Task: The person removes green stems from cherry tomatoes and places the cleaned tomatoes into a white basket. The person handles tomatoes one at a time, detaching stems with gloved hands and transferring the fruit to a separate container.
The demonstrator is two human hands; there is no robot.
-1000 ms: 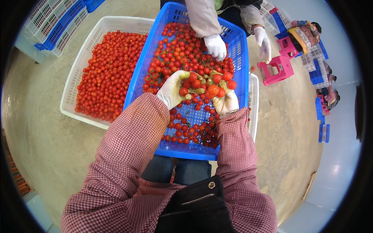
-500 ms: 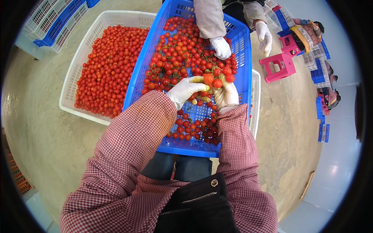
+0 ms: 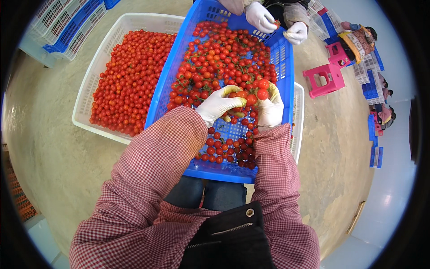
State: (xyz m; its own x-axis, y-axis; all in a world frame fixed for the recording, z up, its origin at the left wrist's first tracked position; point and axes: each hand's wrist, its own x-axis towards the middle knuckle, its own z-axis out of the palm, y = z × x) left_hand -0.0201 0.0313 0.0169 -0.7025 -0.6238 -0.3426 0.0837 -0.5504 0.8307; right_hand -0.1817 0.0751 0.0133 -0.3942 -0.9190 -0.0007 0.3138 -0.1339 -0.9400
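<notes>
A blue perforated crate (image 3: 286, 67) in front of me holds many cherry tomatoes (image 3: 210, 56), some on green stems. Above its near half my two white-gloved hands, yellowed at the fingertips, meet around a small bunch of cherry tomatoes (image 3: 262, 94). My left hand (image 3: 219, 105) is closed on tomatoes at the bunch's left side. From the right, my right hand (image 3: 271, 107) grips the same bunch; its fingers are partly hidden behind the fruit. Below the hands, loose tomatoes (image 3: 219, 150) lie on the crate's near floor.
A white crate (image 3: 83, 98) full of loose tomatoes stands at left; another white crate (image 3: 298, 121) shows under the blue one. Across from me, a co-worker's gloved hands (image 3: 275, 22) hold a tomato. Pink stools (image 3: 329, 83) and stacked crates (image 3: 67, 33) stand farther off.
The co-worker's hand has left the tomatoes and risen to the far rim, near the other hand. My hands stay together around the bunch, fingers slightly shifted.
</notes>
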